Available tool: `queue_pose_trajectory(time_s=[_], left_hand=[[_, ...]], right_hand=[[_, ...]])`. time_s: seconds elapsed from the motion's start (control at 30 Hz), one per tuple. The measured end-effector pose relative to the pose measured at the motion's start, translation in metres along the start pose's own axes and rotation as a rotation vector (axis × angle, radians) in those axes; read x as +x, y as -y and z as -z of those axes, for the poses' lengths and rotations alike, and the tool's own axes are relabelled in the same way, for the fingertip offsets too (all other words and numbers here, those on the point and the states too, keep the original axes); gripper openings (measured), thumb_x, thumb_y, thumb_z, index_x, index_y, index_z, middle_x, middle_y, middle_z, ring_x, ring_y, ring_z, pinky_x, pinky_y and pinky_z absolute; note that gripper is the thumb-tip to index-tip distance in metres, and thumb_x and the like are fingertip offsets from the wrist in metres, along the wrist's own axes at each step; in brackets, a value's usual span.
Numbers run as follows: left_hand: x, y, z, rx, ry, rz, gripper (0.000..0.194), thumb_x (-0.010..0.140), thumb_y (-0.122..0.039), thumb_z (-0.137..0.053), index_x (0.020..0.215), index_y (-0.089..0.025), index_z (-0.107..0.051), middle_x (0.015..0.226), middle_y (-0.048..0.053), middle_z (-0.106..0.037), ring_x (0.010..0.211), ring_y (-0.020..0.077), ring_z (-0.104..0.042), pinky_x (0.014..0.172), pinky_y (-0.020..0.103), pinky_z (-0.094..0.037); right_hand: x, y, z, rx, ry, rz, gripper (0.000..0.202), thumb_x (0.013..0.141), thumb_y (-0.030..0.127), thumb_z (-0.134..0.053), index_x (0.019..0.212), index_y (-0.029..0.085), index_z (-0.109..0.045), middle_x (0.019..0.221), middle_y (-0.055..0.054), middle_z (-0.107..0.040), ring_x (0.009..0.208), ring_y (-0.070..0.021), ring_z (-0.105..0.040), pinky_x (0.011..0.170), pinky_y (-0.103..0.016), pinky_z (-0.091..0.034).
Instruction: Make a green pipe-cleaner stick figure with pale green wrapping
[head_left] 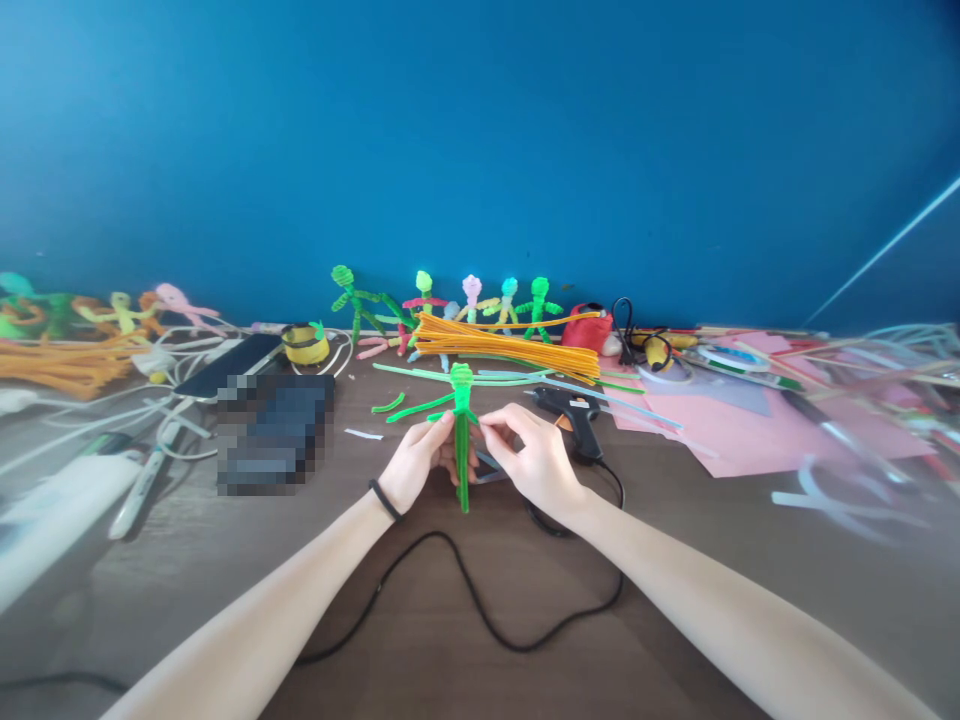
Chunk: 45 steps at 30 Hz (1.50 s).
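A green pipe-cleaner figure [462,440] stands upright between my hands, with a wound light-green head on top and long darker green stems hanging below. My left hand [420,455] grips its body from the left, thumb at the neck; a hair tie circles that wrist. From the right, my right hand [529,450] pinches a short green stem at the figure's shoulder. Behind the figure lie loose pale-green pipe cleaners [405,374] and a bundle of orange pipe cleaners [510,348]. A short green piece [388,404] rests to the left.
Several finished pipe-cleaner figures [538,305] lean along the blue wall. A black glue gun [574,415] lies right of my hands, its cord looping across the table. Pink paper [739,430] and craft scraps cover the right; a phone [232,368] and white cables lie left.
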<state>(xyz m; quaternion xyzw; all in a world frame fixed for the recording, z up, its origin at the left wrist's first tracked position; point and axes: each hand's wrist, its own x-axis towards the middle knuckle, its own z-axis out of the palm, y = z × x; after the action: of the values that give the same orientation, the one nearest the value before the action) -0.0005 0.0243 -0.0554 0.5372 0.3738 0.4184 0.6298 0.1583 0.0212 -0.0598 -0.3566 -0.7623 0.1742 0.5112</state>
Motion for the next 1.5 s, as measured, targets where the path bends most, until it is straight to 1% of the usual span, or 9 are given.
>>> queue_pose_trajectory(time_s=[0.13, 0.3, 0.4, 0.53, 0.63, 0.9, 1.2, 1.37, 1.5], left_hand=[[-0.0009, -0.0014, -0.0009, 0.007, -0.008, 0.004, 0.047, 0.081, -0.047, -0.039, 0.096, -0.006, -0.059, 0.067, 0.010, -0.065, 0.048, 0.0147, -0.059, 0.040, 0.022, -0.042], [-0.0014, -0.0017, -0.0014, 0.018, -0.020, 0.003, 0.045, 0.080, -0.046, -0.041, 0.094, -0.007, -0.059, 0.066, 0.009, -0.065, 0.049, 0.0150, -0.060, 0.041, 0.022, -0.042], [-0.0018, -0.0020, -0.0020, 0.045, -0.035, 0.005, 0.041, 0.078, -0.045, -0.046, 0.091, -0.009, -0.059, 0.063, 0.006, -0.063, 0.050, 0.0152, -0.060, 0.041, 0.022, -0.043], [-0.0029, -0.0054, -0.0051, 0.116, -0.059, -0.004, 0.030, 0.072, -0.038, -0.057, 0.087, -0.012, -0.055, 0.058, 0.001, -0.060, 0.048, 0.0141, -0.059, 0.042, 0.022, -0.043], [-0.0032, -0.0079, -0.0071, 0.138, -0.050, -0.010, 0.027, 0.070, -0.036, -0.059, 0.083, -0.013, -0.052, 0.059, 0.000, -0.059, 0.048, 0.0133, -0.058, 0.042, 0.021, -0.043], [-0.0027, -0.0064, -0.0055, 0.174, -0.028, -0.021, 0.024, 0.072, -0.036, -0.056, 0.080, -0.013, -0.052, 0.060, 0.000, -0.059, 0.049, 0.0129, -0.058, 0.043, 0.021, -0.044], [-0.0019, -0.0072, -0.0064, 0.215, -0.032, -0.035, 0.025, 0.073, -0.037, -0.055, 0.078, -0.013, -0.053, 0.059, 0.001, -0.059, 0.049, 0.0118, -0.056, 0.043, 0.021, -0.043], [-0.0014, -0.0051, -0.0055, 0.226, -0.065, -0.017, 0.028, 0.071, -0.040, -0.057, 0.078, -0.013, -0.053, 0.061, 0.001, -0.060, 0.049, 0.0127, -0.057, 0.043, 0.021, -0.043], [-0.0017, -0.0041, -0.0056, 0.250, -0.087, -0.006, 0.029, 0.070, -0.041, -0.057, 0.077, -0.014, -0.053, 0.060, 0.000, -0.059, 0.048, 0.0123, -0.057, 0.041, 0.020, -0.042]], right_hand=[[0.0009, -0.0005, -0.0002, 0.008, -0.003, -0.014, 0.012, 0.081, 0.018, -0.045, 0.079, 0.017, -0.057, 0.068, -0.001, -0.054, 0.058, -0.0103, -0.049, 0.057, -0.022, -0.042], [0.0015, -0.0008, -0.0003, -0.001, -0.002, -0.022, 0.013, 0.081, 0.019, -0.045, 0.081, 0.017, -0.057, 0.068, -0.001, -0.054, 0.058, -0.0106, -0.049, 0.057, -0.022, -0.042], [0.0016, -0.0002, 0.0005, -0.004, -0.001, -0.022, 0.013, 0.081, 0.019, -0.045, 0.082, 0.017, -0.057, 0.069, -0.002, -0.055, 0.058, -0.0107, -0.049, 0.057, -0.022, -0.042], [0.0016, -0.0002, 0.0011, -0.009, -0.008, -0.026, 0.013, 0.081, 0.019, -0.044, 0.081, 0.017, -0.058, 0.069, -0.002, -0.055, 0.058, -0.0109, -0.049, 0.057, -0.023, -0.042], [0.0017, -0.0007, 0.0011, 0.000, -0.010, -0.027, 0.012, 0.081, 0.019, -0.046, 0.081, 0.017, -0.058, 0.069, -0.002, -0.057, 0.058, -0.0108, -0.050, 0.056, -0.022, -0.042], [0.0005, -0.0016, 0.0001, 0.019, -0.004, -0.039, 0.014, 0.081, 0.020, -0.045, 0.081, 0.017, -0.058, 0.070, -0.002, -0.058, 0.058, -0.0110, -0.050, 0.056, -0.023, -0.043], [-0.0015, -0.0029, -0.0011, 0.034, -0.025, -0.075, 0.012, 0.080, 0.021, -0.046, 0.082, 0.017, -0.057, 0.070, -0.002, -0.059, 0.056, -0.0108, -0.051, 0.056, -0.022, -0.043], [-0.0024, -0.0046, -0.0026, 0.047, -0.024, -0.110, 0.013, 0.081, 0.022, -0.043, 0.084, 0.017, -0.055, 0.069, -0.002, -0.058, 0.056, -0.0108, -0.050, 0.056, -0.023, -0.043], [-0.0021, -0.0052, -0.0043, 0.070, 0.005, -0.118, 0.011, 0.081, 0.022, -0.043, 0.083, 0.017, -0.053, 0.069, -0.001, -0.056, 0.057, -0.0109, -0.051, 0.056, -0.022, -0.043]])
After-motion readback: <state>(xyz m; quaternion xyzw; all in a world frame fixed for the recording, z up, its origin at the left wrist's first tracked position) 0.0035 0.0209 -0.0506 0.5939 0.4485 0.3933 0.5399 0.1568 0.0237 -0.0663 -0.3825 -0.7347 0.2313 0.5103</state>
